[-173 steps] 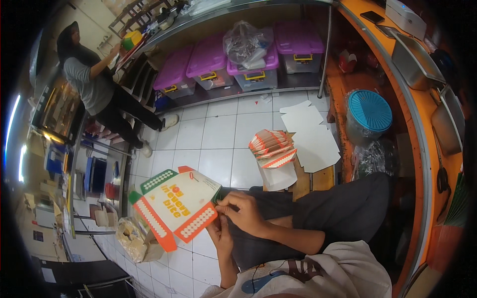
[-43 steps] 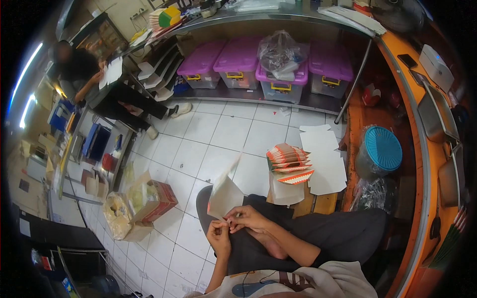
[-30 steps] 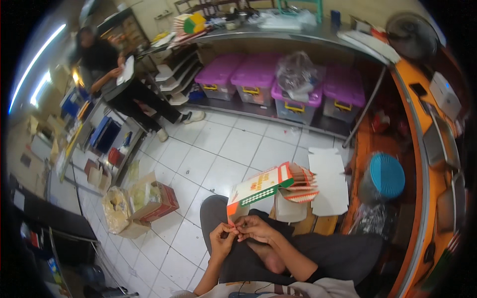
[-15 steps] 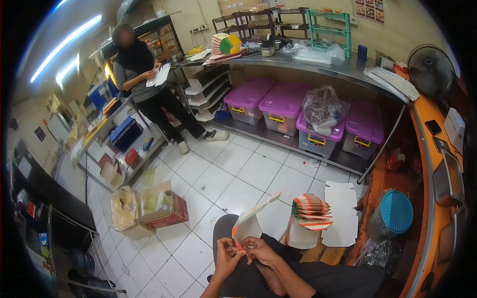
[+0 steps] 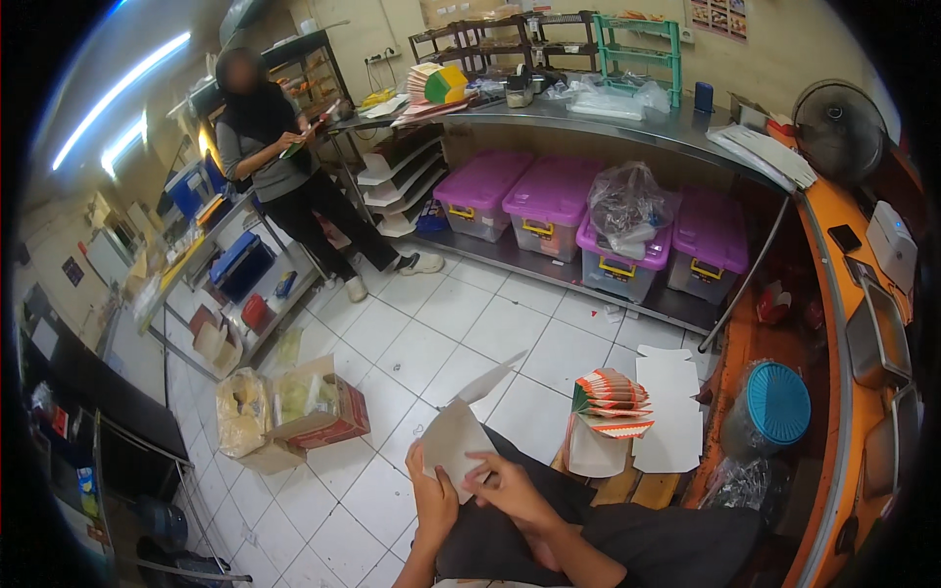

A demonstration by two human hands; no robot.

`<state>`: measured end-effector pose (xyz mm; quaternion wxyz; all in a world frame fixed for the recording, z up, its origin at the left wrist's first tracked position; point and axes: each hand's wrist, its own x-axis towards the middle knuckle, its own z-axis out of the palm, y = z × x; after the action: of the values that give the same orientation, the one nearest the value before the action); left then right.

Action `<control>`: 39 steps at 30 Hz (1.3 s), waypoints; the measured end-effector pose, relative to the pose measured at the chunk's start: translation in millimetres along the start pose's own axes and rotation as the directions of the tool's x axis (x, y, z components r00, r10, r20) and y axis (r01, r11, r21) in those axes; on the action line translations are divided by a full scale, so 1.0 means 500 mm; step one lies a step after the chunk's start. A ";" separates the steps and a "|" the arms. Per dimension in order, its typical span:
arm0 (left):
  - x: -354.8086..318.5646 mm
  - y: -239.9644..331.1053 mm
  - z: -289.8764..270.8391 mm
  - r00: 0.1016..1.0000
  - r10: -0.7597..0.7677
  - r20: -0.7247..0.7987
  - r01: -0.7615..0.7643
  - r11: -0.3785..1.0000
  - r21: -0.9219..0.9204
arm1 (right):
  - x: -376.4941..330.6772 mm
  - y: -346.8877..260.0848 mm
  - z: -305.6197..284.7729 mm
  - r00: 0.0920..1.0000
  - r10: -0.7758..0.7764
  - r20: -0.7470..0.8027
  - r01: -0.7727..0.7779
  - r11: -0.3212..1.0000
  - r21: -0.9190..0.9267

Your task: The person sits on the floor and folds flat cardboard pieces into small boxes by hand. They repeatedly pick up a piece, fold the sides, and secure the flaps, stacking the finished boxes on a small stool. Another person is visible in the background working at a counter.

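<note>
Left hand (image 5: pixel 432 497) closed on the lower left edge of a pale cardboard box blank (image 5: pixel 454 443), thumb over the face. Right hand (image 5: pixel 510 487) pinching the blank's lower right side, fingers curled against the card. Blank held upright above the lap, plain side toward the camera, one flap pointing up and right. Just beyond the knees, a stack of folded orange-and-white boxes (image 5: pixel 610 401) on a wooden stool (image 5: pixel 632 484), flat white sheets (image 5: pixel 671 412) beside it on the tiled floor (image 5: pixel 451 333). Farther right, a blue basket (image 5: pixel 779 404) under the orange counter (image 5: pixel 838 294). Farther back, purple-lidded bins (image 5: pixel 549 201) on a low shelf. Far left, another person (image 5: pixel 279 167) standing, handling papers.
</note>
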<state>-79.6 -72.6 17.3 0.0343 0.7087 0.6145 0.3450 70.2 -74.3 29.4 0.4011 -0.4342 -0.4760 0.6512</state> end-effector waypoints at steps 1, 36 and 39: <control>0.007 0.014 -0.007 0.998 0.024 0.053 -0.019 0.996 -0.084 | 0.003 -0.007 0.012 0.991 -0.103 -0.089 0.111 0.990 0.083; -0.041 -0.021 0.042 0.812 -0.480 0.331 0.504 0.295 -0.812 | 0.043 0.139 0.066 0.963 -0.119 -0.242 0.125 0.992 0.008; -0.034 -0.014 0.035 0.841 -0.465 0.277 0.450 0.316 -0.835 | 0.046 0.115 0.066 0.983 -0.022 -0.181 0.074 0.957 0.281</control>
<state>-76.5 -79.8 -6.9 0.4838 0.3813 0.5217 0.5902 25.8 -74.8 -25.0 0.5160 -0.4156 -0.3497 0.6624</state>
